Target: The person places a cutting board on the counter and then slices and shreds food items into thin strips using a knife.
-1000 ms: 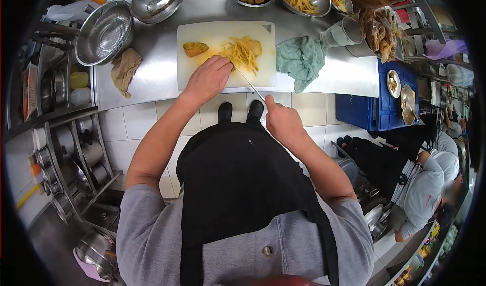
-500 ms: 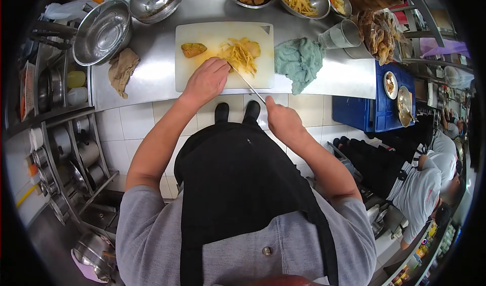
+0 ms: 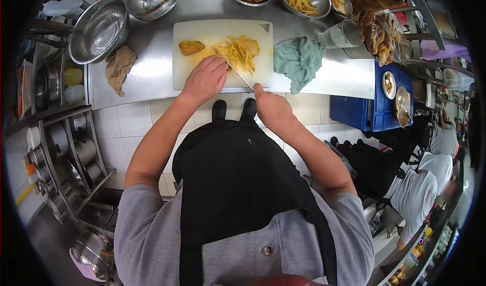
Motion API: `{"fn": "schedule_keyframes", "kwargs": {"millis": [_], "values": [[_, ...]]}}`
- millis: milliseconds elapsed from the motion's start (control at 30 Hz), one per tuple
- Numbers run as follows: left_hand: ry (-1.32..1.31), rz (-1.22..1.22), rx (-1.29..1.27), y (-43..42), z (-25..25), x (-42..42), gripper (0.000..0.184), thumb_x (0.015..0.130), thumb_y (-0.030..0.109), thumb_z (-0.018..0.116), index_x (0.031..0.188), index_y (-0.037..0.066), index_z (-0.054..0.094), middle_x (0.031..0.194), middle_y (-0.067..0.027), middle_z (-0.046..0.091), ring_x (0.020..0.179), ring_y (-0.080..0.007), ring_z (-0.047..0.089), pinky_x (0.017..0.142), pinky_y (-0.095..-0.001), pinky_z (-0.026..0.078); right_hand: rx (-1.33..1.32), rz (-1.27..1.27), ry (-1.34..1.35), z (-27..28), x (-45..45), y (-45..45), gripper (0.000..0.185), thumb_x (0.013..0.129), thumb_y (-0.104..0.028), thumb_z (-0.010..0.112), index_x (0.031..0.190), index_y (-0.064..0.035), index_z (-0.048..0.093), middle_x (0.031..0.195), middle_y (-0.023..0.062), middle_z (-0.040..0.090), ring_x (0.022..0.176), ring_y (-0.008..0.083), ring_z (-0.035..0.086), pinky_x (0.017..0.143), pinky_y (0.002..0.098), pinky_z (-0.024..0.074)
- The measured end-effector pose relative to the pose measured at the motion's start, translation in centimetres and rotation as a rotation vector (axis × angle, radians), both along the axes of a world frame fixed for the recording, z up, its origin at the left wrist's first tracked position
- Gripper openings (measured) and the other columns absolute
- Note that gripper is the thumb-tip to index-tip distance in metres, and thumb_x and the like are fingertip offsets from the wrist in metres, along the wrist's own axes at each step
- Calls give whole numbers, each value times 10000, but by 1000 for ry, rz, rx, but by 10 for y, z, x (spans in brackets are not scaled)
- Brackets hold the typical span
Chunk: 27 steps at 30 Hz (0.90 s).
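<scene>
My right hand (image 3: 272, 108) is closed round the handle of a knife (image 3: 240, 76), whose thin blade points up and left over the cutting board (image 3: 185, 75). Beside the blade tip, my left hand (image 3: 205, 77) presses down with its fingers bent together; what lies under the fingertips is hidden. Yellow strips (image 3: 238, 54) are heaped right of those fingers, with flat yellow slices at the heap's right side. An uncut yellow-brown piece (image 3: 192, 48) lies at the board's upper left.
A green cloth (image 3: 298, 60) lies right of the board, a brown cloth (image 3: 120, 69) left. Metal bowls (image 3: 304, 0) with food stand behind; a colander (image 3: 98, 30) is at the left. A clear container (image 3: 340, 34) stands right. Co-workers (image 3: 415, 189) are at the far right.
My right hand and the knife handle have moved left and slightly nearer my left hand. The view has shifted a little. The co-workers at the right have moved slightly.
</scene>
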State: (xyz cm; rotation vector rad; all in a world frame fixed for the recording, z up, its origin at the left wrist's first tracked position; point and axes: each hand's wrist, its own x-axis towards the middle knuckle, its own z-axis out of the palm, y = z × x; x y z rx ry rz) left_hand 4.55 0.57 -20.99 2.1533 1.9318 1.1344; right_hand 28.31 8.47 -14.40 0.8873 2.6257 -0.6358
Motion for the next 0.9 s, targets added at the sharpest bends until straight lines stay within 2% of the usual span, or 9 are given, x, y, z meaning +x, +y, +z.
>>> {"fn": "schedule_keyframes", "kwargs": {"millis": [100,167,200,433,600,700,833,900], "values": [[12,0,4,-1,2,0,233,820,-6,729,1049,-11,688,1098,-155,682,1071,-356,651,969,-442,539,24,18,52,3,25,-6,225,902,6,537,1119,17,476,801,248,707,748,440,717,677,561,568],[5,3,-9,0,2,-1,236,816,-2,731,1048,-9,688,1098,-154,682,1072,-356,651,971,-441,539,27,13,-109,8,46,-8,266,871,-12,629,1088,5,477,792,198,711,751,406,732,653,513,582],[2,10,-8,-1,1,0,236,816,-2,731,1048,-9,688,1098,-154,682,1072,-356,651,971,-441,539,-5,5,-119,12,52,-8,301,860,-8,638,1105,-6,463,796,206,707,765,407,733,657,516,579],[17,22,9,-1,1,1,232,814,10,738,1042,-1,697,1093,-145,690,1074,-343,655,967,-431,546,5,5,-90,22,39,-5,308,853,4,639,1107,-8,466,784,206,698,742,408,730,656,515,580],[9,24,13,-1,1,1,226,813,7,734,1037,2,701,1089,-142,692,1076,-341,655,970,-428,547,32,66,21,12,10,5,273,868,-7,642,1095,3,490,812,220,713,748,411,734,674,510,592],[21,47,8,-1,-2,2,215,830,34,710,1042,0,699,1081,-116,683,1119,-320,637,996,-414,529,45,48,-20,-2,-3,6,269,873,-6,636,1102,6,496,832,228,720,760,408,737,679,507,593],[19,38,-6,-1,-1,1,203,824,21,721,1025,3,699,1078,-126,687,1098,-328,645,983,-419,536,39,59,-10,2,38,-3,273,879,-5,624,1114,2,486,818,215,714,758,407,734,677,508,590],[18,38,8,0,0,1,201,816,4,731,1014,6,699,1070,-134,691,1079,-337,653,972,-423,544,15,28,-95,8,56,-4,280,879,0,607,1124,-5,471,796,198,704,746,406,727,665,510,583]]}}
